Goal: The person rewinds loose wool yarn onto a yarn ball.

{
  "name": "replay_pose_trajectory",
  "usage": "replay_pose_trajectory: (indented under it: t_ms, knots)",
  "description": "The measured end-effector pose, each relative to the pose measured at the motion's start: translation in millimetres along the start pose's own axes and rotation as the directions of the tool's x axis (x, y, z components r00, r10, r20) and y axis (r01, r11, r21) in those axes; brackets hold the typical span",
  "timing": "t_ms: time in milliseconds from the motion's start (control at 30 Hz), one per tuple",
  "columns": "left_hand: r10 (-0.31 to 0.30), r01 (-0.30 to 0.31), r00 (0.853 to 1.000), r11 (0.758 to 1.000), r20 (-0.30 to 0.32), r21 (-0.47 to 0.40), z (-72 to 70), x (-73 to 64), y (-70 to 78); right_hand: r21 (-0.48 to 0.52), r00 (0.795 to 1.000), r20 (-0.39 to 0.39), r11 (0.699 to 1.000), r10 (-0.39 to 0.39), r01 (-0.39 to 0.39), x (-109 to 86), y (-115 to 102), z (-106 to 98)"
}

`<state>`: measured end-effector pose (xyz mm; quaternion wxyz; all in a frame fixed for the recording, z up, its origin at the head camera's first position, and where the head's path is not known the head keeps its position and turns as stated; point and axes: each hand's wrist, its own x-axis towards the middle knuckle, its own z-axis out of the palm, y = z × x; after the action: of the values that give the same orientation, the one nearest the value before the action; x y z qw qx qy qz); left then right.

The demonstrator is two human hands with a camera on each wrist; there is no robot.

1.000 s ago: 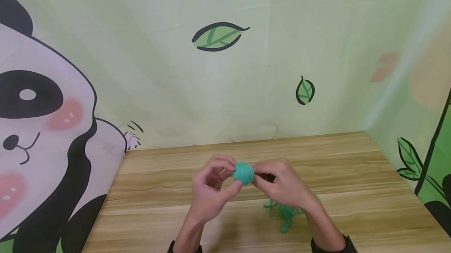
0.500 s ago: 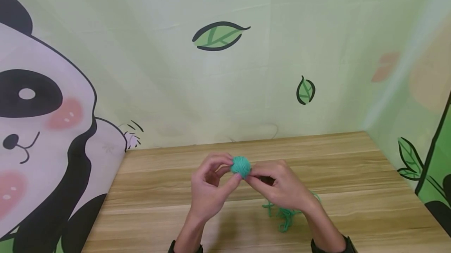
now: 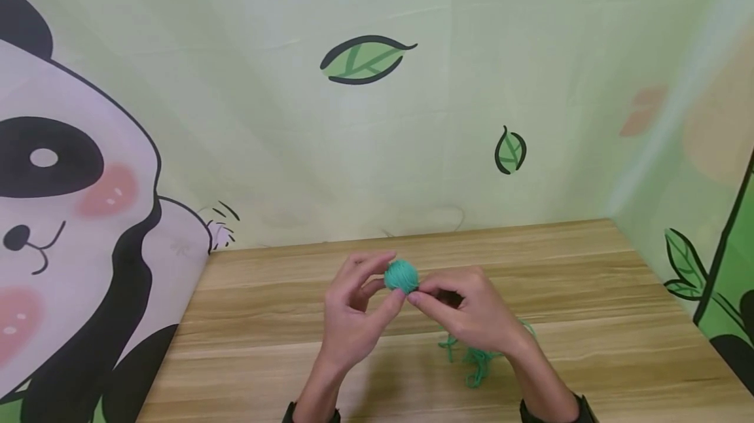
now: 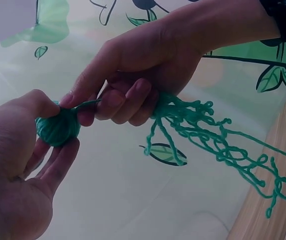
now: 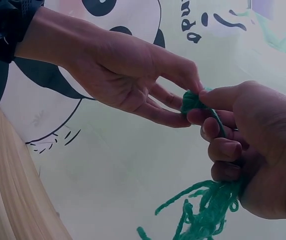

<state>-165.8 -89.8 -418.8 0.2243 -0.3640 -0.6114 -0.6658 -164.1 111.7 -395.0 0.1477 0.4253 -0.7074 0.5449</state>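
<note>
A small ball of teal yarn (image 3: 401, 276) is held above the table between both hands. My left hand (image 3: 356, 312) grips it with thumb and fingertips around its left side. At the ball's lower right, my right hand (image 3: 465, 305) pinches the yarn strand (image 4: 89, 103) between thumb and forefinger. The other fingers of that hand curl round a bunch of loose yarn (image 4: 197, 125), which hangs out below the palm in tangled loops. In the head view, part of this loose yarn shows under the right hand, and the rest is hidden behind it.
A wood-grain table (image 3: 265, 318) spreads beneath the hands. Behind it stands a pale green backdrop (image 3: 265, 148) printed with leaves, and a large panda print (image 3: 71, 226) is at the left.
The ball has shifted slightly up and left and turned a little. My right hand's fingertips have followed it left, and the left forefinger has lifted somewhat at its top.
</note>
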Motion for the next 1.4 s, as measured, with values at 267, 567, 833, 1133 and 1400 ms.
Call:
replay_pose_trajectory:
  t_ms: [267, 567, 833, 1133, 1400]
  knots:
    - [-0.014, 0.015, 1.0, 0.999, 0.027, -0.039, -0.8, 0.1, 0.1, -0.025, 0.997, -0.082, 1.0, 0.001, -0.003, -6.0, 13.6, -3.2]
    - [-0.064, 0.065, 0.998, 0.998, 0.027, -0.02, -2.9, -0.1, 0.3, -0.012, 0.992, -0.123, 1.0, 0.003, -0.005, -6.3, 14.6, -6.7]
    - [-0.121, 0.121, 0.993, 0.992, -0.002, -0.025, -3.0, 0.0, 2.1, -0.009, 0.992, -0.124, 1.0, 0.007, -0.008, -4.5, 12.0, -7.3]
    - [-0.139, 0.135, 0.986, 0.989, -0.093, -0.056, -4.1, 0.1, 2.8, -0.119, 1.0, -0.006, 0.993, 0.015, -0.015, -4.5, 14.5, -3.8]
    - [-0.029, 0.032, 0.998, 0.999, -0.06, 0.041, -3.0, 1.2, -1.8, -0.149, 0.994, 0.085, 0.986, -0.063, 0.075, -2.8, 9.6, -0.7]
